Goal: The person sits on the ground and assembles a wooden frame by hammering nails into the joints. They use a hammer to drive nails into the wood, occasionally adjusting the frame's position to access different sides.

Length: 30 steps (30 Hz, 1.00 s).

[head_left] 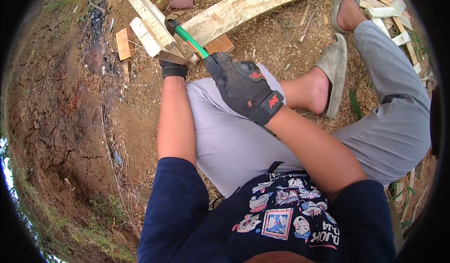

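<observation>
My right hand (pixel 241 85), in a black work glove, is closed around the green handle of a hammer (pixel 193 43). Its dark head lies up and to the left, close beside the long pale wooden pieces (pixel 152 21). At the near end of those pieces is my left hand (pixel 173 70), also gloved in black. Only its wrist and lower part show; the wood hides the fingers, so I cannot tell how they grip. The pale pieces run side by side toward the upper left.
A wide, pale board (pixel 253 7) stretches across the top. Reddish wood blocks (pixel 125 43) lie near the wooden pieces, with a reddish-brown shard (pixel 183 1) beyond. Slatted wood (pixel 401 38) lies at the far right. My sandalled foot (pixel 323 82) rests on brown soil (pixel 276 47).
</observation>
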{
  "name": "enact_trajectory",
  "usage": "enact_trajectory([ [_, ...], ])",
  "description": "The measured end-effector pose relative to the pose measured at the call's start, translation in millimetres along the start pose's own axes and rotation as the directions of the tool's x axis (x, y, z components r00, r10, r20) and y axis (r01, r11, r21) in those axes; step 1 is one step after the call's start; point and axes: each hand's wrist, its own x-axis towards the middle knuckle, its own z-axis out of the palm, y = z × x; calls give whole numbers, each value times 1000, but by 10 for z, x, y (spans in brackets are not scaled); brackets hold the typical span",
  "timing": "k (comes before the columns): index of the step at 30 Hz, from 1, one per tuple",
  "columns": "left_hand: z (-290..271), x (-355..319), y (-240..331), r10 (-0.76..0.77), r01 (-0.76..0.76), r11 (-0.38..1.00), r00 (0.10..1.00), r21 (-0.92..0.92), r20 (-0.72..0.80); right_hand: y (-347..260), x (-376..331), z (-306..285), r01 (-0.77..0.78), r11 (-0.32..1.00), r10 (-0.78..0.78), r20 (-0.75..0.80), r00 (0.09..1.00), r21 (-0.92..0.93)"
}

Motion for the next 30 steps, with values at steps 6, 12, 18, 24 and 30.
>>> enact_trajectory([
  [6,232,-30,18,90,-86,991,995,103,-30,2,-26,-39,16,998,-14,31,999,-67],
  [12,339,4,46,81,-92,992,990,92,115,230,-45,259,-77,997,75,95,993,15],
  [18,184,94,-24,83,-83,995,997,50,-7,-125,139,-4,-175,975,177,3,984,134],
  [24,346,145,-24,224,-187,948,967,257,-122,166,51,282,-69,992,78,85,993,-103],
  [30,157,2,24,91,-90,995,996,52,-22,-182,291,-50,-77,996,84,-174,981,42],
])
